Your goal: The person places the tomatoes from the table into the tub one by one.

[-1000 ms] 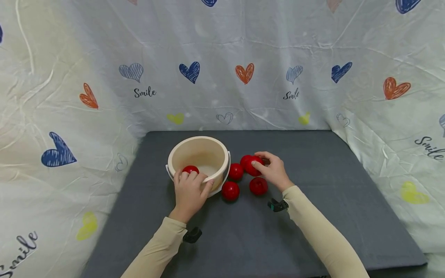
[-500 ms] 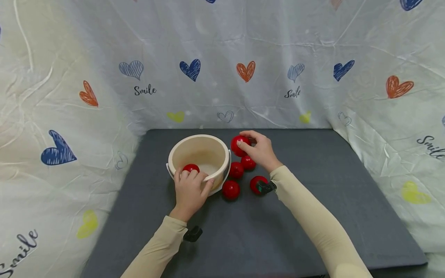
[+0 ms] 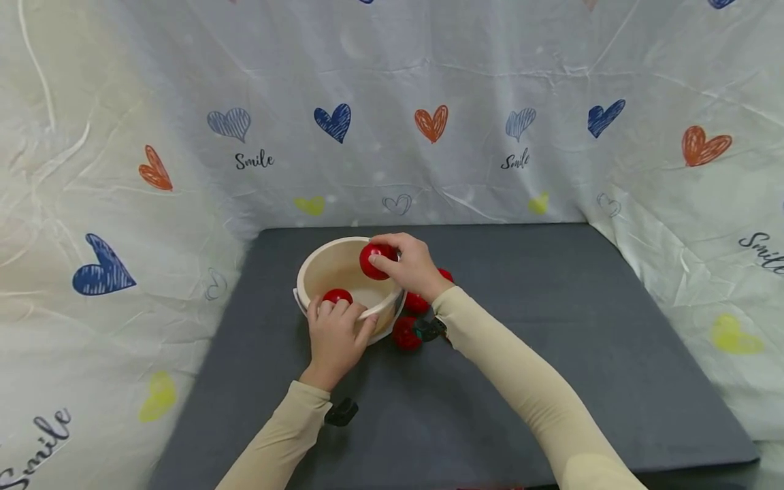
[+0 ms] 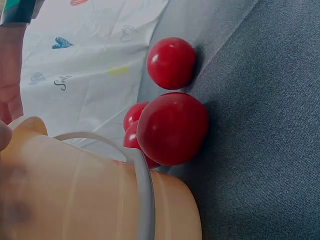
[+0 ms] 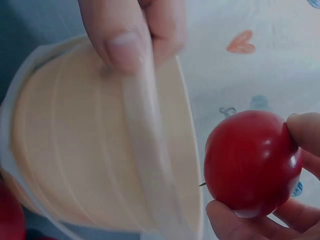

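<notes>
A cream bucket (image 3: pixel 324 264) stands on the table, its mouth tipped into view from above. My left hand (image 3: pixel 333 344) grips the near rim, fingers over the edge and thumb on the outer wall. One red apple (image 3: pixel 337 295) shows inside, just beyond those fingers. Over the bucket's right rim, my right hand (image 3: pixel 412 267) holds another red apple (image 5: pixel 252 162) between thumb and fingertips; its thin stem points toward the bucket in the right wrist view. Several more apples (image 4: pixel 172 129) lie on the table right of the bucket, partly hidden by my right forearm in the head view.
The dark grey table (image 3: pixel 551 327) reaches back to a pale hanging cloth (image 3: pixel 380 156) printed with hearts. A light bucket handle (image 4: pixel 145 200) hangs down the bucket's side. Each wrist carries a small black device (image 3: pixel 341 412).
My right hand has carried its apple left from the group on the table to above the bucket's mouth. My left hand has stayed on the rim.
</notes>
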Demonstrator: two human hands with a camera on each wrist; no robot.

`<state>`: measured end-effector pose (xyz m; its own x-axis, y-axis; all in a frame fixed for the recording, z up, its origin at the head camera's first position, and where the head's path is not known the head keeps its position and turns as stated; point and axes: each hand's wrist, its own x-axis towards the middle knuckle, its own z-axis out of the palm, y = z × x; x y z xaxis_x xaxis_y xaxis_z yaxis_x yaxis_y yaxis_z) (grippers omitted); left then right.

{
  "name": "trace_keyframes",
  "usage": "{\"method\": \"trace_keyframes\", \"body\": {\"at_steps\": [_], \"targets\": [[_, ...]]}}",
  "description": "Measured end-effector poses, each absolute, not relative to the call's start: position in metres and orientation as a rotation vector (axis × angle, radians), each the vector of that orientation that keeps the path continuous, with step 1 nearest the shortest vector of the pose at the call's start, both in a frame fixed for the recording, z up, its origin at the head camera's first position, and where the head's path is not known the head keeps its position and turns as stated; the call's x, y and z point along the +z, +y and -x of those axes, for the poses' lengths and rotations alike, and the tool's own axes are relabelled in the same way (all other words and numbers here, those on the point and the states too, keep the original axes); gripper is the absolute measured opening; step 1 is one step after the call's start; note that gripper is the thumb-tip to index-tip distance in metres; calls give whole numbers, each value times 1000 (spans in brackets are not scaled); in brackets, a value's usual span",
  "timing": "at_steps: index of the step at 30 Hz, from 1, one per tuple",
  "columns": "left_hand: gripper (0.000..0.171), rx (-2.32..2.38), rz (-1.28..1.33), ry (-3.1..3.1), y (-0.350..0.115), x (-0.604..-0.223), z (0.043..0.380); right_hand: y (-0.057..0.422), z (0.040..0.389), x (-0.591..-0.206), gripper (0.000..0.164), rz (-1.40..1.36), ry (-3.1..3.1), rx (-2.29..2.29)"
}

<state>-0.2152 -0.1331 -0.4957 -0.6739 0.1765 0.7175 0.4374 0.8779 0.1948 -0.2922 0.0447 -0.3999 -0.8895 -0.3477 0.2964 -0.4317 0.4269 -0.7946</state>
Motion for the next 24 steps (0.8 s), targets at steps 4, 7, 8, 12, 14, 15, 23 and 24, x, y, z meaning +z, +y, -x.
{"method": "trace_keyframes", "body": {"at_steps": [4, 7, 8, 12, 14, 15, 23, 24], "targets": [[29, -452, 439, -2311, -134, -497, 215, 33, 289, -403, 38, -744, -2614, 1436], [28, -456, 446, -2303, -134, -497, 215, 26, 289, -406, 38, -777, -2635, 1365], [28, -457, 445, -2298, -135, -497, 215, 24, 289, -407, 37, -788, -2639, 1351], [27, -463, 444, -2290, -134, -496, 214, 19, 289, -410, 37, -825, -2647, 1317], [28, -460, 440, -2291, -134, -496, 214, 18, 289, -413, 37, -839, -2655, 1308], [28, -458, 438, -2293, -134, -496, 214, 17, 289, -414, 37, -845, -2658, 1301], [28, -450, 437, -2297, -134, -494, 212, 11, 287, -420, 37, -883, -2673, 1255], [28, -451, 436, -2296, -134, -494, 212, 10, 287, -420, 37, -890, -2672, 1248]]}}
